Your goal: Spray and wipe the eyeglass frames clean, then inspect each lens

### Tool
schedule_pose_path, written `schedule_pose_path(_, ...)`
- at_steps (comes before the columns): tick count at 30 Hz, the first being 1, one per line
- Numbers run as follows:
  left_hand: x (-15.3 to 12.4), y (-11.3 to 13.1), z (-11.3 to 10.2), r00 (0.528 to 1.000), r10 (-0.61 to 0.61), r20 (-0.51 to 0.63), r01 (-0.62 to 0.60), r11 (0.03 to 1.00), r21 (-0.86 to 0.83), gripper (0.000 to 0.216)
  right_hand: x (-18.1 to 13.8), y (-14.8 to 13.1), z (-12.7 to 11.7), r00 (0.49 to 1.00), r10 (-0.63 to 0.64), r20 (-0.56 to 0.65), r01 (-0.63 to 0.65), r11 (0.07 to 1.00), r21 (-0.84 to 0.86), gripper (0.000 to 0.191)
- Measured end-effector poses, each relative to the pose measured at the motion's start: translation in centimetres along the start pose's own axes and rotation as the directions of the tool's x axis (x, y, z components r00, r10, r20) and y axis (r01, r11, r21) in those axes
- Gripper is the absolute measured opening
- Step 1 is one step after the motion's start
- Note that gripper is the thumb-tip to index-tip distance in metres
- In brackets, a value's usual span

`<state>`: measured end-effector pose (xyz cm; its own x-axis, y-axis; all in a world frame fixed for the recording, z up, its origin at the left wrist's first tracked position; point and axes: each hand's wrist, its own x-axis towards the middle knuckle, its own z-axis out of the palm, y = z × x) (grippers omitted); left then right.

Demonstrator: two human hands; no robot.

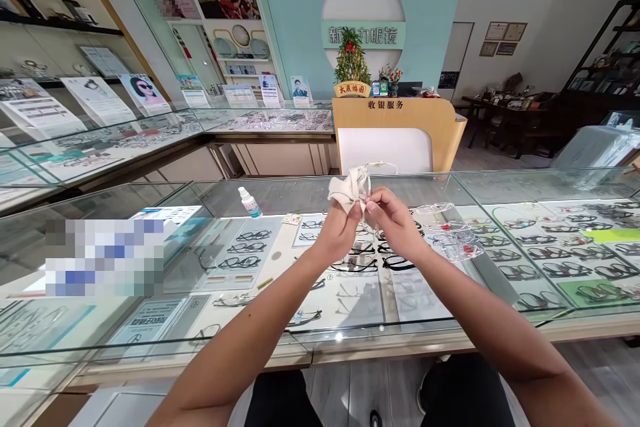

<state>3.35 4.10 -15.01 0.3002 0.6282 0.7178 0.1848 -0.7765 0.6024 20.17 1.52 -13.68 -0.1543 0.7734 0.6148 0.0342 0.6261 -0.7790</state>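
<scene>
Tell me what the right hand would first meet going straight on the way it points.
The right hand would probably first meet the pale cloth in the left hand, though depth there is unclear.

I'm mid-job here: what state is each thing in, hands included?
Left hand: closed on the cloth
Right hand: pinching the held eyeglasses
Cloth: bunched up
Held eyeglasses: raised, partly hidden by cloth and fingers
Bottle: upright on the glass counter
Display eyeglasses: laid out under the glass
Plant: upright on the desk
</scene>
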Motion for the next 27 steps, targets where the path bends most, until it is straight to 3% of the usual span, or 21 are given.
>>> schedule_pose_path(5, 1.0, -1.4, -2.0, 0.941, -0.135, -0.31, 0.148, 0.989, 0.018, 0.061, 0.6, 0.1, -0.7, 0.979, 0.201, -0.015, -0.186, 0.93, 0.317, 0.039)
schedule_pose_path(8, 1.7, -2.8, -4.5, 0.902, -0.181, -0.392, 0.244, 0.963, 0.117, 0.061, 1.0, 0.2, -1.4, 0.969, 0.247, -0.033, -0.213, 0.889, 0.405, 0.035)
schedule_pose_path(10, 2.0, -4.1, -6.5, 0.897, -0.187, -0.401, 0.326, 0.893, 0.31, 0.065, 1.2, 0.2, -1.7, 0.968, 0.248, -0.036, -0.21, 0.881, 0.424, 0.032)
schedule_pose_path(12, 2.2, -5.8, -8.4, 0.885, -0.22, -0.411, 0.424, 0.747, 0.512, 0.07, 1.2, 0.1, -2.0, 0.971, 0.237, -0.036, -0.2, 0.885, 0.42, 0.029)
schedule_pose_path(16, 1.9, -9.6, -11.0, 0.872, -0.298, -0.388, 0.484, 0.64, 0.596, 0.072, 1.1, 0.0, -2.3, 0.979, 0.206, -0.011, -0.186, 0.904, 0.385, 0.025)
schedule_pose_path(20, 0.7, -12.6, -12.1, 0.865, -0.369, -0.341, 0.5, 0.568, 0.654, 0.071, 1.2, 0.4, -2.7, 0.982, 0.19, 0.004, -0.179, 0.917, 0.355, 0.023)
schedule_pose_path(23, 0.0, -12.9, -12.1, 0.852, -0.402, -0.336, 0.513, 0.512, 0.689, 0.07, 1.4, 0.6, -2.9, 0.982, 0.189, 0.011, -0.182, 0.922, 0.343, 0.024)
schedule_pose_path(25, 0.0, -12.0, -11.6, 0.848, -0.392, -0.357, 0.519, 0.474, 0.711, 0.062, 1.5, 0.6, -3.0, 0.981, 0.195, 0.009, -0.187, 0.924, 0.333, 0.025)
schedule_pose_path(27, 0.6, -10.2, -10.6, 0.873, -0.334, -0.357, 0.482, 0.476, 0.735, 0.052, 1.6, 0.3, -3.1, 0.979, 0.203, 0.0, -0.193, 0.93, 0.313, 0.026)
